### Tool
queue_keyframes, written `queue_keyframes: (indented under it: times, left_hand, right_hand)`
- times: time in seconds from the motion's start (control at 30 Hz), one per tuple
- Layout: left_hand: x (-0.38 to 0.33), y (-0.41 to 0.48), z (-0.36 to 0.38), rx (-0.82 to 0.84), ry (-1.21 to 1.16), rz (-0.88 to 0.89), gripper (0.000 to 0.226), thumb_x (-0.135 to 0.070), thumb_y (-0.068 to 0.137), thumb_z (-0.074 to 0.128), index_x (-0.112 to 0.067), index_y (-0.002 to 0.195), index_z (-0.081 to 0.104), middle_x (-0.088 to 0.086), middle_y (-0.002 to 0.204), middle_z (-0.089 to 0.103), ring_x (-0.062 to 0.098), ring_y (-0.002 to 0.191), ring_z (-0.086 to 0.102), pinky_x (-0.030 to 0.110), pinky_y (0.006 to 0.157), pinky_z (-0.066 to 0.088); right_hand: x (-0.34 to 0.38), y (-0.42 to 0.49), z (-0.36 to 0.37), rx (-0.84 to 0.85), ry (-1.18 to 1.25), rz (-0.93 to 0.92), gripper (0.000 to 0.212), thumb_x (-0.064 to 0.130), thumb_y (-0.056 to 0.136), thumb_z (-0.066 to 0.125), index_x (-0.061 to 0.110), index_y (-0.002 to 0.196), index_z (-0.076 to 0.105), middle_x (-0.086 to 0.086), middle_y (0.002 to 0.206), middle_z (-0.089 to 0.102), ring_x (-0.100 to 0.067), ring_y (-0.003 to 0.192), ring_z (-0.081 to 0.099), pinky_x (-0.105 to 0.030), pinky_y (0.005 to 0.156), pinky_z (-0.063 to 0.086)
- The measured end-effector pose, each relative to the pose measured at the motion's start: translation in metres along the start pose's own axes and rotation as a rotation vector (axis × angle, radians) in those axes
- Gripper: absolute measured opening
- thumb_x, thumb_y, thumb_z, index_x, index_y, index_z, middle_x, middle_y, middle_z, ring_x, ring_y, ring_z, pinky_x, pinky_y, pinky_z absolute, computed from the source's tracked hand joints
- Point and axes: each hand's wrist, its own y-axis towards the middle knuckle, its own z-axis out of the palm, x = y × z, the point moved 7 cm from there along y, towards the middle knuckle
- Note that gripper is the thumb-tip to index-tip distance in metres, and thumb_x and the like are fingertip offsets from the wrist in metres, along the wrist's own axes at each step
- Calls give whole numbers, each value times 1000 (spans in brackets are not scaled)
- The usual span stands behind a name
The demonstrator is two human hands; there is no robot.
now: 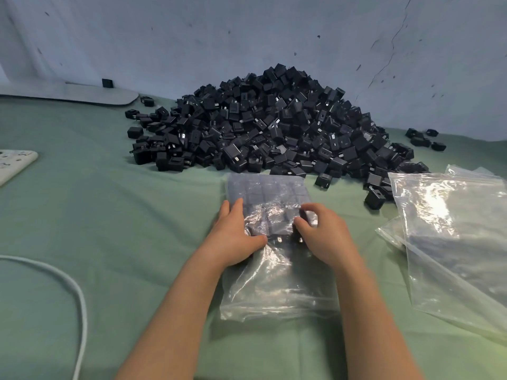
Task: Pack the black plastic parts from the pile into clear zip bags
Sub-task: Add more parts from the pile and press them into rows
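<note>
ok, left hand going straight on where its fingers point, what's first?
The left hand would likely meet the rows of black plastic parts inside the clear zip bag; the pile lies beyond.

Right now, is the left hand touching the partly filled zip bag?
Touching. The head view shows the left hand lying flat on the left side of the zip bag, thumb pressed onto the plastic, with no gap visible.

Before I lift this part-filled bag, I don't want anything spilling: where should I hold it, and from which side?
Probably the flat, empty near end of the bag, pinched at both corners from your side. The black parts sit packed in the far end, and what looks like the zip strip lies nearest you, so lifting there should keep the mouth up and the load below.
</note>
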Motion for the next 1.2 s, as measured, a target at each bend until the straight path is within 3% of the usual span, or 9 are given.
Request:
queue_keyframes:
  times: [0.33, 0.6, 0.77, 0.87, 0.97, 1.2]
  left_hand:
    - [-4, 0, -1, -90, -11, 21, 97, -32, 82, 69, -17, 152, 4, 2, 159, 7, 19, 145, 15, 37, 117, 20]
    - [-4, -3, -3, -83, -59, 27, 97, -32, 83, 69, -17, 152, 3, 0, 160, 5, 17, 146, 12, 36, 117, 18]
    - [7, -4, -16, -110, -231, -27, 69, -23, 87, 61, -17, 146, 26, 2, 147, 36, 19, 128, 43, 32, 107, 33]
    - [15, -7, -21, -98, -258, -37, 57, -9, 87, 55, -14, 141, 36, -4, 132, 48, 12, 118, 48, 29, 102, 37]
    - [16, -8, -21, -84, -257, -22, 58, -4, 87, 55, -13, 142, 38, 5, 139, 49, 20, 125, 48, 39, 109, 36]
    - [15, -7, -21, -100, -196, 7, 64, -13, 89, 62, -15, 145, 32, 7, 141, 46, 22, 123, 49, 39, 108, 38]
  right_hand:
    - [-2, -5, 5, -87, 43, -5, 35, 31, 95, 53, 21, 128, 55, 1, 130, 55, -17, 117, 51, -23, 83, 34]
    - [-3, -4, 5, -86, 45, -6, 36, 31, 94, 54, 21, 128, 55, 1, 131, 55, -18, 118, 50, -24, 84, 33]
    - [-5, -4, 5, -73, 65, -2, 36, 32, 94, 54, 22, 129, 56, 1, 131, 55, -18, 119, 50, -24, 86, 33]
    - [-6, -4, 5, -73, 75, 1, 35, 31, 94, 54, 22, 128, 56, 1, 131, 55, -17, 119, 49, -23, 86, 32]
    - [-6, -4, 5, -69, 83, 5, 35, 31, 94, 54, 23, 128, 56, 1, 131, 55, -17, 119, 49, -23, 86, 33]
    - [-7, -4, 5, -79, 87, 9, 34, 31, 94, 55, 23, 127, 57, 1, 131, 56, -18, 119, 50, -24, 86, 33]
